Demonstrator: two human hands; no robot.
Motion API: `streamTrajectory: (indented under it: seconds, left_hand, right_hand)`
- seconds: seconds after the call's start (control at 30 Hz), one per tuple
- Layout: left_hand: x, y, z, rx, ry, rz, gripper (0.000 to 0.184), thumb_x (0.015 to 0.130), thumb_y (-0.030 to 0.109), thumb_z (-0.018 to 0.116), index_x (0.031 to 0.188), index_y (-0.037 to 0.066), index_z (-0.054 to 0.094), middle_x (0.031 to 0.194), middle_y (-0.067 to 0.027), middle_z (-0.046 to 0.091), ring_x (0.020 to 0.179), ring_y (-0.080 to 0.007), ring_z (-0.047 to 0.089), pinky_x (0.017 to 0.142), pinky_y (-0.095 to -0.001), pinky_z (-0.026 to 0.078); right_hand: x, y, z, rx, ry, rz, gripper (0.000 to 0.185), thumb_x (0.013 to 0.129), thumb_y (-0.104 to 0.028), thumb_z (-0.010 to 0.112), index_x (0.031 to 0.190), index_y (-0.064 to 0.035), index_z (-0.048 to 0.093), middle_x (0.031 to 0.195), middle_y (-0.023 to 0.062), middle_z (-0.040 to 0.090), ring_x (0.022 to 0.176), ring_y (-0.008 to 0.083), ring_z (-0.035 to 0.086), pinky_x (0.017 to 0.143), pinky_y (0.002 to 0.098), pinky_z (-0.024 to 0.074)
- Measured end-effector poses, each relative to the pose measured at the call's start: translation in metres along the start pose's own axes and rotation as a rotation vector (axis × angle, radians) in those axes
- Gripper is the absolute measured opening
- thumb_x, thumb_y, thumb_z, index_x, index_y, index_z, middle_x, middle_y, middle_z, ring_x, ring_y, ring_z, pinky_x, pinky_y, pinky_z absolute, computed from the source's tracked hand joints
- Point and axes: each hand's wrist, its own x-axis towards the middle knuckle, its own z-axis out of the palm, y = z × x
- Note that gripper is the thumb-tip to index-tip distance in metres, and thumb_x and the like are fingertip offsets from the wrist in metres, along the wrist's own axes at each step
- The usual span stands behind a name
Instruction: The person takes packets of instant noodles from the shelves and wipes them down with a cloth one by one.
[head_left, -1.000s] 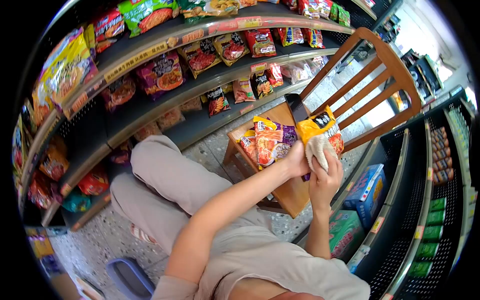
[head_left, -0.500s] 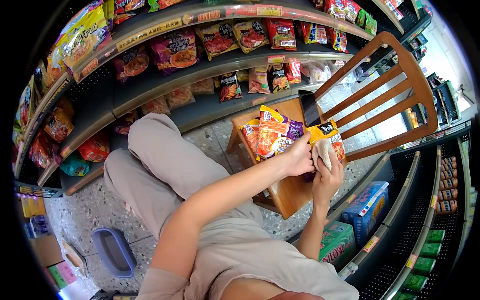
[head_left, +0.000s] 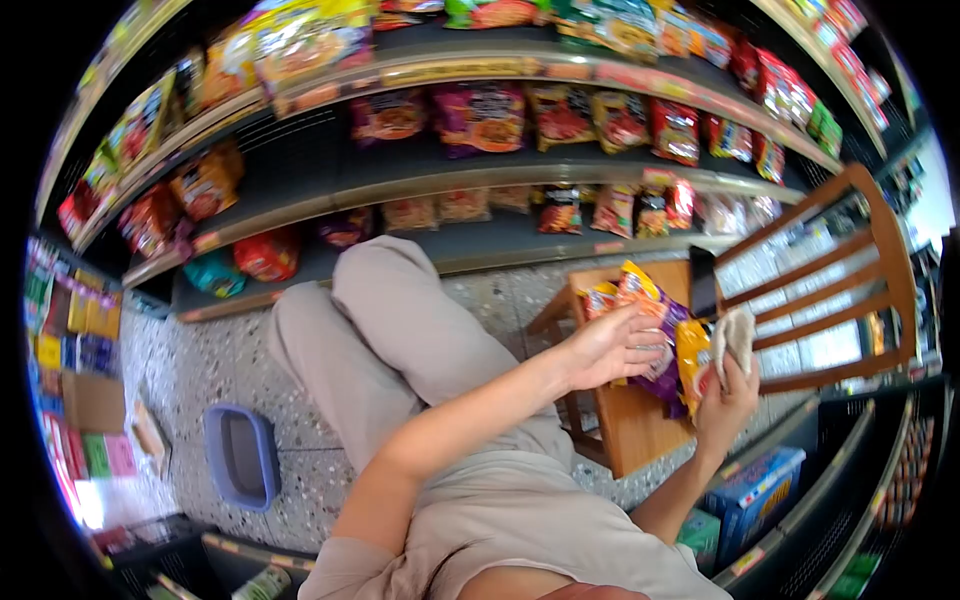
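Note:
On the seat of a wooden chair (head_left: 650,430) lie several bright snack packets, among them an orange and purple packet (head_left: 650,290). My left hand (head_left: 622,345) hovers over or rests on these packets, fingers spread and holding nothing; contact is hard to judge. My right hand (head_left: 730,395) grips a pale cloth (head_left: 735,340). Close against that hand is a yellow packet (head_left: 690,350), partly covered by the fingers and cloth. A dark phone (head_left: 703,280) lies at the back of the seat, by the chair's backrest.
Shelves (head_left: 330,200) with bagged snacks curve ahead of my knees. A blue-purple basin (head_left: 240,455) stands on the speckled floor at left, near a cardboard box (head_left: 97,403). At right, a low shelf holds a blue box (head_left: 760,490) and a green box (head_left: 700,535).
My left hand has let go of the yellow packet and moved left, its fingers opening. The right hand still has the cloth. The whole view has swung left.

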Motion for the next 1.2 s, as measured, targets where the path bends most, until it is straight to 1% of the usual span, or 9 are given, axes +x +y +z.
streamTrajectory:
  seconds: [0.07, 0.17, 0.3, 0.43, 0.83, 0.9, 1.03, 1.1, 1.2]
  left_hand:
    - [-0.020, 0.015, -0.002, 0.009, -0.020, 0.060, 0.056, 0.096, 0.046, 0.039, 0.133, 0.005, 0.041, 0.130, -0.0108, 0.049, 0.117, -0.0232, 0.050, 0.098, -0.0378, 0.041]
    - [-0.048, 0.037, -0.020, -0.018, -0.069, 0.186, 0.055, 0.097, 0.045, 0.036, 0.134, 0.005, 0.040, 0.131, -0.0106, 0.048, 0.118, -0.0235, 0.049, 0.101, -0.0388, 0.039]
    - [-0.098, 0.068, -0.044, -0.076, -0.039, 0.389, 0.054, 0.098, 0.043, 0.033, 0.135, 0.005, 0.039, 0.131, -0.0098, 0.049, 0.119, -0.0233, 0.049, 0.103, -0.0394, 0.037]
    - [-0.157, 0.098, -0.067, -0.100, 0.049, 0.610, 0.056, 0.098, 0.044, 0.034, 0.137, 0.004, 0.037, 0.133, -0.0101, 0.047, 0.122, -0.0234, 0.046, 0.104, -0.0398, 0.034]
    - [-0.309, 0.166, -0.151, -0.179, 0.337, 1.179, 0.056, 0.096, 0.042, 0.038, 0.136, 0.002, 0.038, 0.138, -0.0152, 0.043, 0.127, -0.0278, 0.042, 0.107, -0.0415, 0.032]
    - [-0.331, 0.178, -0.166, -0.190, 0.385, 1.252, 0.054, 0.097, 0.040, 0.038, 0.136, 0.003, 0.038, 0.139, -0.0158, 0.042, 0.127, -0.0286, 0.042, 0.106, -0.0414, 0.033]
    - [-0.370, 0.197, -0.197, -0.207, 0.434, 1.357, 0.052, 0.097, 0.039, 0.039, 0.136, 0.005, 0.039, 0.138, -0.0159, 0.043, 0.126, -0.0292, 0.044, 0.105, -0.0411, 0.034]
    - [-0.386, 0.205, -0.209, -0.210, 0.480, 1.392, 0.052, 0.096, 0.039, 0.039, 0.135, 0.005, 0.039, 0.137, -0.0159, 0.043, 0.125, -0.0294, 0.044, 0.105, -0.0409, 0.034]
    - [-0.406, 0.214, -0.227, -0.216, 0.514, 1.420, 0.050, 0.097, 0.038, 0.039, 0.134, 0.004, 0.040, 0.137, -0.0164, 0.044, 0.125, -0.0298, 0.044, 0.104, -0.0406, 0.035]
  right_hand:
    - [0.015, -0.028, 0.013, 0.002, 0.018, -0.108, 0.024, 0.075, 0.006, 0.063, 0.098, 0.0005, 0.066, 0.104, 0.0197, 0.059, 0.094, 0.0357, 0.058, 0.083, 0.0392, 0.0453]
    - [0.028, -0.080, 0.049, 0.276, -0.068, -0.118, 0.022, 0.076, 0.005, 0.063, 0.098, 0.0012, 0.065, 0.102, 0.0198, 0.059, 0.091, 0.0348, 0.059, 0.081, 0.0383, 0.0459]
    - [0.033, -0.128, 0.108, 0.372, -0.230, -0.267, 0.024, 0.075, 0.005, 0.063, 0.099, -0.0001, 0.066, 0.108, 0.0184, 0.060, 0.097, 0.0336, 0.059, 0.084, 0.0376, 0.0461]
    - [0.039, -0.192, 0.160, 0.597, -0.379, -0.322, 0.024, 0.076, 0.006, 0.062, 0.099, 0.0001, 0.066, 0.109, 0.0178, 0.060, 0.100, 0.0320, 0.059, 0.087, 0.0368, 0.0456]
    - [0.048, -0.367, 0.323, 1.009, -0.842, -0.375, 0.022, 0.080, 0.002, 0.061, 0.102, 0.0046, 0.062, 0.100, 0.0135, 0.059, 0.095, 0.0226, 0.058, 0.082, 0.0284, 0.0443]
    - [0.047, -0.400, 0.354, 1.129, -0.874, -0.380, 0.026, 0.078, 0.002, 0.062, 0.104, 0.0048, 0.058, 0.108, 0.0123, 0.055, 0.099, 0.0204, 0.055, 0.085, 0.0279, 0.0424]
    - [0.045, -0.465, 0.412, 1.161, -0.971, -0.341, 0.043, 0.076, -0.004, 0.067, 0.114, -0.0022, 0.046, 0.109, 0.0112, 0.053, 0.103, 0.0210, 0.052, 0.089, 0.0302, 0.0407]
    - [0.045, -0.499, 0.446, 1.176, -0.975, -0.493, 0.059, 0.075, -0.007, 0.070, 0.126, -0.0007, 0.040, 0.121, 0.0153, 0.050, 0.112, 0.0220, 0.049, 0.096, 0.0317, 0.0391]
    - [0.047, -0.557, 0.473, 1.215, -1.217, -0.455, 0.073, 0.075, -0.011, 0.072, 0.136, -0.0023, 0.032, 0.131, 0.0186, 0.045, 0.121, 0.0249, 0.044, 0.101, 0.0327, 0.0354]
